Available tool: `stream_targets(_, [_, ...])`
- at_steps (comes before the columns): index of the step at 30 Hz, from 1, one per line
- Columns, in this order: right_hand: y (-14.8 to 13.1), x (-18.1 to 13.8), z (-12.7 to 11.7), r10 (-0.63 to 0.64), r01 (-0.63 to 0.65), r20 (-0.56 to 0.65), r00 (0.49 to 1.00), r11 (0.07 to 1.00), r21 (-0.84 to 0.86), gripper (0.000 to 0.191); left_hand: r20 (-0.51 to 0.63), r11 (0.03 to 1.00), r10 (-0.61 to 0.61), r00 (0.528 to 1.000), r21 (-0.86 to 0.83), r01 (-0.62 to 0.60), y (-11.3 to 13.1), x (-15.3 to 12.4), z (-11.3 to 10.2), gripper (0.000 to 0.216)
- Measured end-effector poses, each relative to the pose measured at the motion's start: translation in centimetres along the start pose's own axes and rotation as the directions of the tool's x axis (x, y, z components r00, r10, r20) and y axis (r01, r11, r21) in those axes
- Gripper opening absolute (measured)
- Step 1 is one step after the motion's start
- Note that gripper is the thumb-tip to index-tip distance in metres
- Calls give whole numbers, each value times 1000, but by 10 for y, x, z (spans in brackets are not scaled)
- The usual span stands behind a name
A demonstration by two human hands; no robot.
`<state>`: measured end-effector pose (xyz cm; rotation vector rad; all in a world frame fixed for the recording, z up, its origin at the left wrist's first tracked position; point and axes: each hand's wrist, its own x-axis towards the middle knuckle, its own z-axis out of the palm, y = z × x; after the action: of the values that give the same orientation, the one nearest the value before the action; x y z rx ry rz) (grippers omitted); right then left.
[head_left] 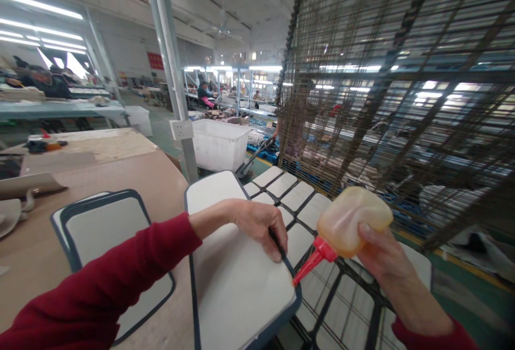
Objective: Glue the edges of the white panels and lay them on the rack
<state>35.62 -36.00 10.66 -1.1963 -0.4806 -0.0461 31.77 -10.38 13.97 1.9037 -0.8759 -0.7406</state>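
Two hands in red sleeves work at the near corner of the table. We see the left hand curled over the right rim of a white panel, its fingertips pinching the dark edging strip that runs along that rim. The panel lies flat, and its far-right corner juts past the table edge.

Our right hand is wrapped tight around a soft amber squeeze bottle, tilted so its red nozzle points down and left. The tip sits just beside the panel's right edge, close below the left fingertips; we cannot tell whether it touches.

A second dark-rimmed panel lies flat on the table to the left, apart from the first. Beyond the hands, small white pieces lie in rows on a wire rack. Stacked mesh shelving fills the right side, and a white bin stands by a metal post.
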Motion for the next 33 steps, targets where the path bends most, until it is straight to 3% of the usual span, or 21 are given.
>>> stream_targets(7, [2, -12, -3, -25, 31, -151, 988, 999, 34, 38, -113, 999, -11, 994, 45, 17, -1, -10, -4, 17])
stream_targets(16, [17, -32, -4, -215, 218, -379, 900, 975, -34, 35, -318, 994, -60, 946, 68, 86, -10, -28, -6, 29])
stream_targets(25, [21, -28, 2, -273, 270, -391, 879, 961, -64, 35, -394, 991, -109, 913, 26, 130, -17, -37, -3, 29])
stream_targets(33, [23, -25, 8, -235, 242, -346, 908, 970, -25, 33, -419, 993, -107, 902, -3, 117, -21, -44, 2, 33])
